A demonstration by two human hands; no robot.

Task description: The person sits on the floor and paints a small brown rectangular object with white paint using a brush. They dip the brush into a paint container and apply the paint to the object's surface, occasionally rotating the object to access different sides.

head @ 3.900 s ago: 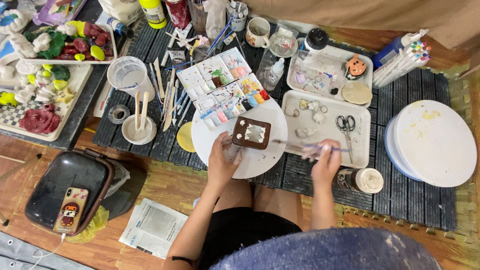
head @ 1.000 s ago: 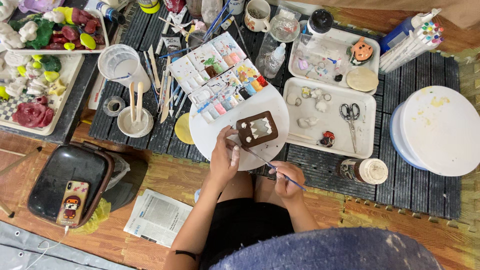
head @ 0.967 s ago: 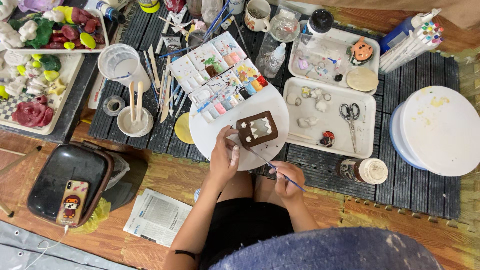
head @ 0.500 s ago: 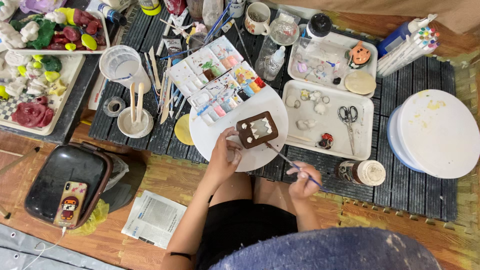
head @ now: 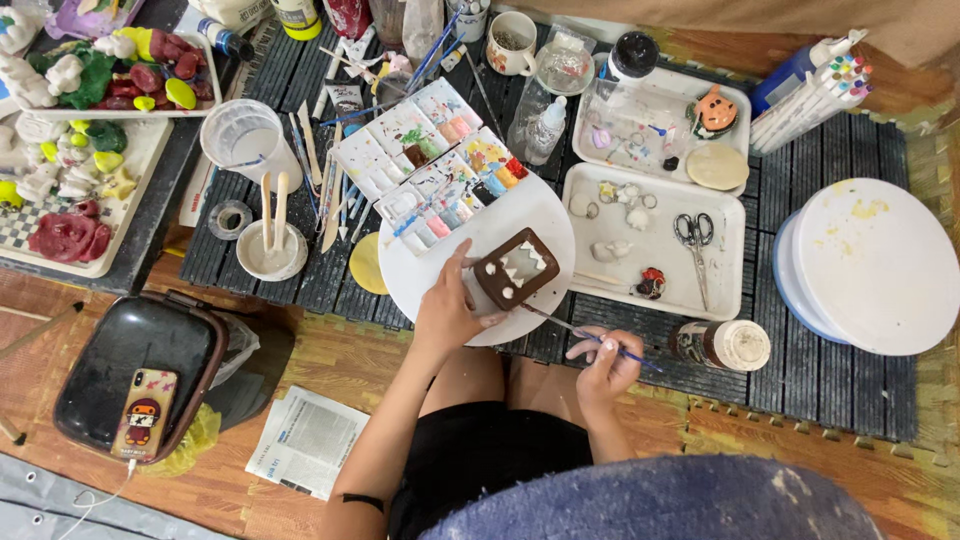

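Left hand (head: 445,312) grips brown figurine (head: 514,268); right hand (head: 605,362) pinches paintbrush (head: 580,333) beside it.

Brush tip (head: 527,309) behind the brown house-shaped piece (head: 514,268); figurines (head: 20,60) cropped at left.

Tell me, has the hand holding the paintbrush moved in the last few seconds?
Yes. The right hand with the paintbrush came back from beside the white tray toward the person's knees, nearer the round white board.
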